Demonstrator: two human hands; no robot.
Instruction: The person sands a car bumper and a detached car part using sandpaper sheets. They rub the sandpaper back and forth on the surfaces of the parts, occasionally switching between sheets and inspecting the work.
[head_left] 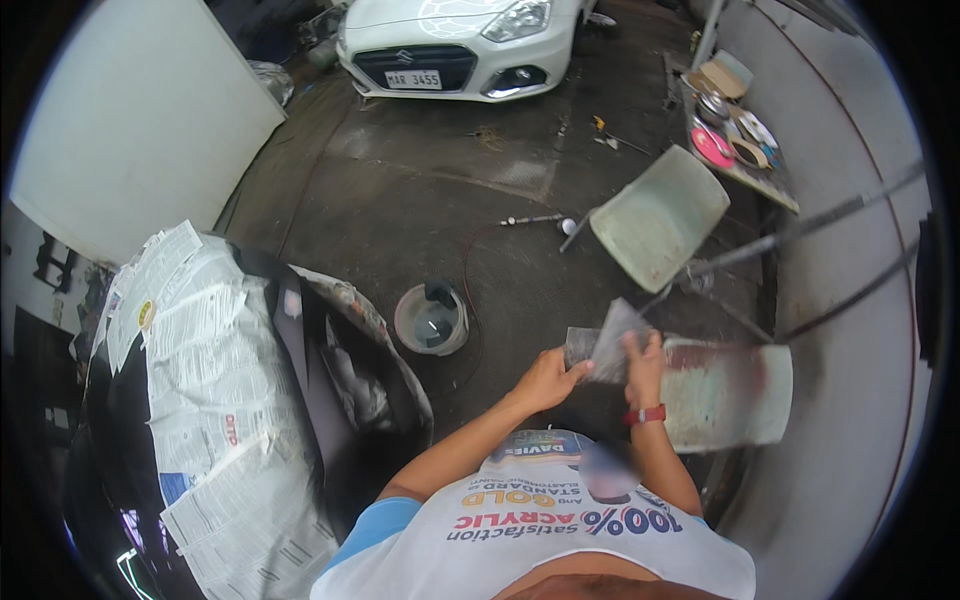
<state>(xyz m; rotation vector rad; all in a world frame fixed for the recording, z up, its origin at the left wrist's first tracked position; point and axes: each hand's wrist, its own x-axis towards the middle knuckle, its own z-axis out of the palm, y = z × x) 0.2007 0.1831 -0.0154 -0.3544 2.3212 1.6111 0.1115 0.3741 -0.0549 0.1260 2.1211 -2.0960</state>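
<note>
Dark garage floor [375,215] lay below.
Fingers of the left hand [548,380] gripped one grey sheet [578,345]; those of the right hand [644,368] clasped another sheet [613,338], overlapping it, right of the bucket [406,312]. Farther right stood a stained seat [735,400]; left, newspaper [225,350]; beyond, a white car [460,60].

The sheets [612,342] are grey, the wristband [646,414] red, the car [458,42] white.

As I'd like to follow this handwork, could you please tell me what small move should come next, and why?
Perhaps the right hand should ease the pale sheet off the darker sheet, since the two overlap at an angle and the left hand seems to grip the darker one.
</note>
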